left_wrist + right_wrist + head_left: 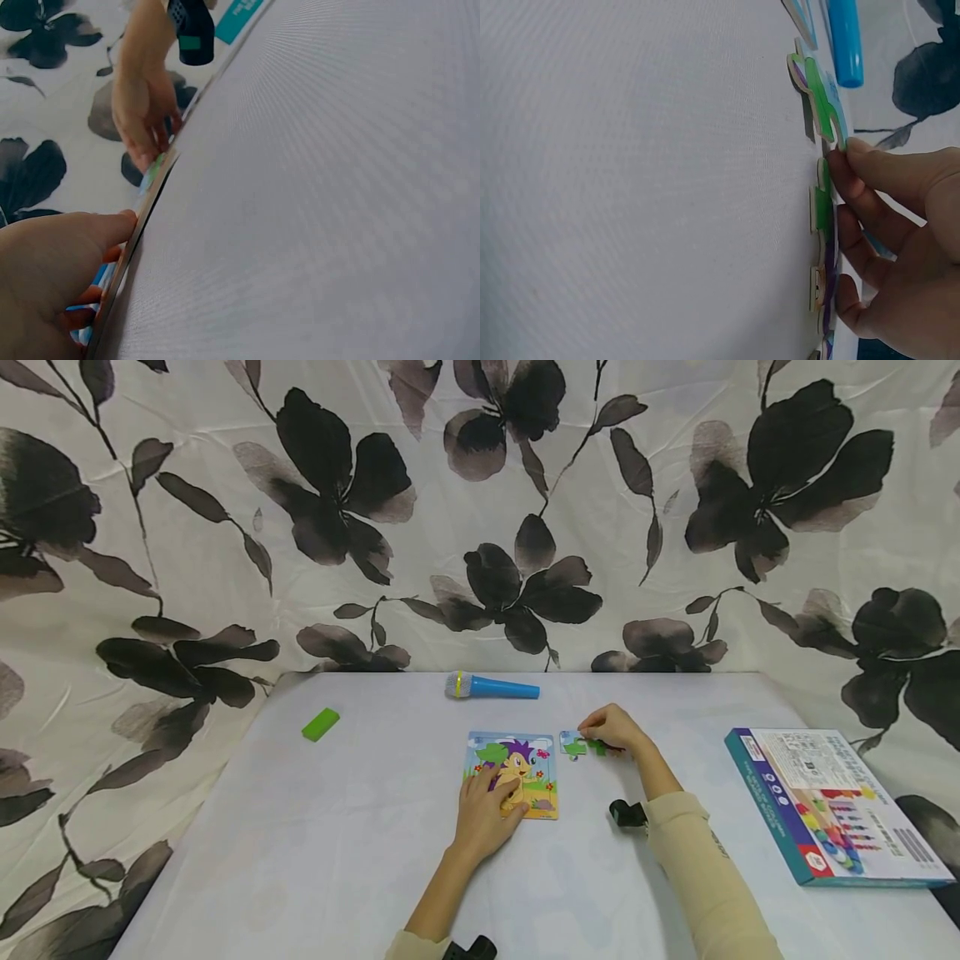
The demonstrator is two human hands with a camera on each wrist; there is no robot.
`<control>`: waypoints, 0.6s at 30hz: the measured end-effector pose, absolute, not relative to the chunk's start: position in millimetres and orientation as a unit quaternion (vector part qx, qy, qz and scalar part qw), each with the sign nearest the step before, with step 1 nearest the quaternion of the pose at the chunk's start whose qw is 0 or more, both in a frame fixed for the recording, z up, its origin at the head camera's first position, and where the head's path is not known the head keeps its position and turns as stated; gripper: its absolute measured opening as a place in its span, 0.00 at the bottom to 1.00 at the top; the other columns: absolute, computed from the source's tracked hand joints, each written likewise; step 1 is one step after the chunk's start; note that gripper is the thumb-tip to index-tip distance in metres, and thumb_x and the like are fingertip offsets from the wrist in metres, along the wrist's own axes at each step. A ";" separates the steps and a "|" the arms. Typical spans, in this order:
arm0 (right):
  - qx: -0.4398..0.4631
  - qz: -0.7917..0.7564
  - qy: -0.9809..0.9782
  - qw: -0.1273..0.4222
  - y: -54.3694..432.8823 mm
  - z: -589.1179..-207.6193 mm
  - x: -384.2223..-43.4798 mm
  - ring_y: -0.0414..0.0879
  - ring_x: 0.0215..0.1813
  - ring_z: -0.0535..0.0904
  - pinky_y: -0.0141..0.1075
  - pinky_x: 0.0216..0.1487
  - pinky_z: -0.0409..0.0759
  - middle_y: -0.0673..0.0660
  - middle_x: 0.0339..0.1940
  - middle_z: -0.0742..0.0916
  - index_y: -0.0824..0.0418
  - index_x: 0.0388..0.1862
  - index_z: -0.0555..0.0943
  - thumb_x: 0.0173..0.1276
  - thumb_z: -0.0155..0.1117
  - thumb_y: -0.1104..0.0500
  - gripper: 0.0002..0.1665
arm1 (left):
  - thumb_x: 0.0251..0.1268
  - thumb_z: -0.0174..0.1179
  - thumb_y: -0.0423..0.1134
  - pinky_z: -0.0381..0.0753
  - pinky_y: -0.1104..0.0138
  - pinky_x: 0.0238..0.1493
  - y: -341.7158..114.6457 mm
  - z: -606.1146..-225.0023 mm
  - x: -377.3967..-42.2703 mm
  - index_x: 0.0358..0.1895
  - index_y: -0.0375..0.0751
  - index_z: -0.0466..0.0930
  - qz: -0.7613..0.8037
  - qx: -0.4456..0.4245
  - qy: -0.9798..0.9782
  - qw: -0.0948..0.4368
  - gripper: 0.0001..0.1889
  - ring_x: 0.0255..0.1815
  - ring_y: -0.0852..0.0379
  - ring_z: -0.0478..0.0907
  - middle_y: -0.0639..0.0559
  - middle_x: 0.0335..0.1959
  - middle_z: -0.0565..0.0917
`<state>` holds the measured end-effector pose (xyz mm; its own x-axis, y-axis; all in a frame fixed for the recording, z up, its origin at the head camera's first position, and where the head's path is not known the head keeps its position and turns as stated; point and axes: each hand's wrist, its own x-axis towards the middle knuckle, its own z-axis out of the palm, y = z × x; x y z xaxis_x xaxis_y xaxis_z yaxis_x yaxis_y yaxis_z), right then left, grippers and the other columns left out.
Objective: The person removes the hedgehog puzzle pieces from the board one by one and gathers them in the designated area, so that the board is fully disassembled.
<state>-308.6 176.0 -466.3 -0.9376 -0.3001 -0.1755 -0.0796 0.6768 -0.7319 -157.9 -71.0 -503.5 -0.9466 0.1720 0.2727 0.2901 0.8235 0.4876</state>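
A cartoon jigsaw puzzle with a purple-haired animal lies flat on the white table. My left hand rests on its left part, fingers spread over the picture and thumb along the near edge. Just right of the puzzle, my right hand pinches the corner of a blue and green puzzle piece between thumb and index finger. In the right wrist view this piece tilts up from the table. More loose pieces lie beneath the other fingers of that hand, partly hidden in the head view.
A blue toy microphone lies behind the puzzle. At the far left is a green block. A large flat box with printed pictures occupies the right side. A floral cloth hangs behind the table.
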 end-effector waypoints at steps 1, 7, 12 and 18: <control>-0.105 -0.386 0.905 0.142 175.7 -466.2 -308.7 0.49 0.41 0.77 0.39 0.44 0.74 0.63 0.41 0.86 0.69 0.40 0.85 0.66 0.61 0.62 0.11 | 0.58 0.63 0.47 0.53 0.43 0.67 -71.0 -503.4 -157.9 0.53 0.41 0.81 -0.271 -0.122 -0.949 0.109 0.21 0.67 0.39 0.63 0.37 0.63 0.71; -0.115 -0.373 0.909 0.143 174.4 -466.2 -309.3 0.48 0.40 0.77 0.40 0.44 0.74 0.63 0.40 0.86 0.69 0.40 0.84 0.66 0.61 0.62 0.11 | 0.58 0.62 0.47 0.54 0.42 0.67 -71.7 -502.2 -157.4 0.53 0.40 0.81 -0.270 -0.126 -0.948 0.111 0.21 0.67 0.38 0.63 0.37 0.63 0.71; -0.122 -0.370 0.910 0.142 174.5 -466.4 -308.9 0.48 0.39 0.77 0.39 0.42 0.74 0.63 0.40 0.86 0.70 0.40 0.84 0.66 0.61 0.62 0.11 | 0.58 0.62 0.47 0.54 0.42 0.67 -71.7 -501.6 -156.9 0.53 0.40 0.81 -0.271 -0.125 -0.948 0.110 0.21 0.66 0.38 0.63 0.36 0.63 0.71; -0.125 -0.365 0.913 0.131 175.0 -465.6 -307.3 0.50 0.40 0.76 0.42 0.44 0.74 0.64 0.40 0.86 0.70 0.40 0.84 0.66 0.60 0.62 0.12 | 0.58 0.62 0.47 0.53 0.42 0.67 -71.8 -501.9 -156.7 0.53 0.40 0.81 -0.275 -0.125 -0.947 0.108 0.21 0.67 0.38 0.63 0.36 0.63 0.71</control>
